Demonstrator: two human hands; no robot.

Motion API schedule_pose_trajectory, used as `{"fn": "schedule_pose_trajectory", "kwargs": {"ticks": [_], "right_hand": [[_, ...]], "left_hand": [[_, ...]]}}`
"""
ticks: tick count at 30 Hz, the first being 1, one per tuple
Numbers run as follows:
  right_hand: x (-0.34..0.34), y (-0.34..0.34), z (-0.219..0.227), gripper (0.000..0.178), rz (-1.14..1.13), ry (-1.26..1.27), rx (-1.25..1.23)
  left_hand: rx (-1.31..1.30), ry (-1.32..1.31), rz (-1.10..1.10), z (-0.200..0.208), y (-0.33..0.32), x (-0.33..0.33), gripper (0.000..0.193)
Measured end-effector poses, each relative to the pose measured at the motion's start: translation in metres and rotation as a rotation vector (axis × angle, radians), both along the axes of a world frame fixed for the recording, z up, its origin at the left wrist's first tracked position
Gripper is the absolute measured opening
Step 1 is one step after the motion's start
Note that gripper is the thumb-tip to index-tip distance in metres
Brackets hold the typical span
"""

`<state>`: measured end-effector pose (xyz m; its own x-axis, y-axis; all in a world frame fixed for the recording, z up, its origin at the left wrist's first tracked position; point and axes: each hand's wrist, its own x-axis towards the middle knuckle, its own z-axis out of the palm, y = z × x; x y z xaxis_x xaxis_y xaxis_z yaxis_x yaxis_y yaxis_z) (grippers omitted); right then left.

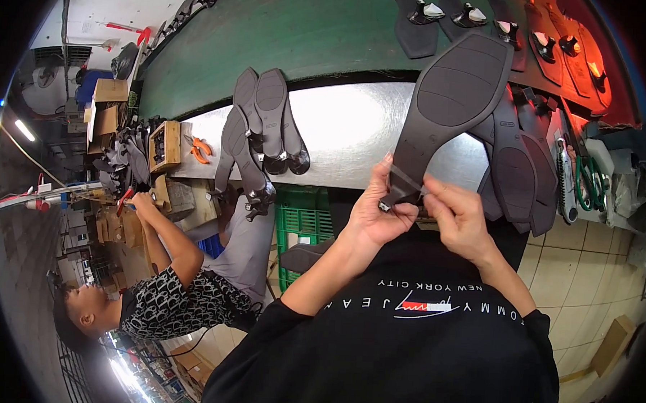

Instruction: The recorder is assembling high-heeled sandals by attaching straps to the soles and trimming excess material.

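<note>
A dark grey shoe sole (461,81) stands tilted in front of me, its broad toe part up and its heel end down. Closed around the heel end is my left hand (380,211), thumb raised along the side. A narrow see-through strip (407,181), like tape or film, crosses the sole just above the heel. My right hand (458,214) pinches the strip's right end between thumb and fingers. The strip's far side is hidden behind the sole.
Heeled soles (272,120) lie left on the metal ledge (348,123), with orange-handled pliers (198,149). More soles (515,167), a utility knife (565,183) and green-handled scissors (590,181) are right. Behind runs a green belt (301,38). A co-worker (182,289) works at left.
</note>
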<state>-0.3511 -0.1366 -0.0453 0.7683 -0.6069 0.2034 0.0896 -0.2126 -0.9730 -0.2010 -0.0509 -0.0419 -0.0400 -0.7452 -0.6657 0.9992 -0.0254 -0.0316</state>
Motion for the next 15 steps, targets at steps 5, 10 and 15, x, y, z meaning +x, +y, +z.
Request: {"fn": "schedule_pose_trajectory", "kwargs": {"ticks": [5, 10, 15], "right_hand": [[-0.004, -0.010, -0.004, 0.029, 0.085, -0.052, 0.684], [-0.003, -0.009, 0.011, 0.047, 0.209, -0.033, 1.041], [0.003, 0.013, 0.010, 0.058, 0.240, 0.077, 0.937]], "left_hand": [[0.119, -0.129, 0.016, 0.014, -0.009, -0.005, 0.024], [0.066, -0.883, 0.168, 0.009, -0.019, -0.005, 0.035], [0.105, -1.147, 0.301, 0.006, -0.031, -0.006, 0.058]]}}
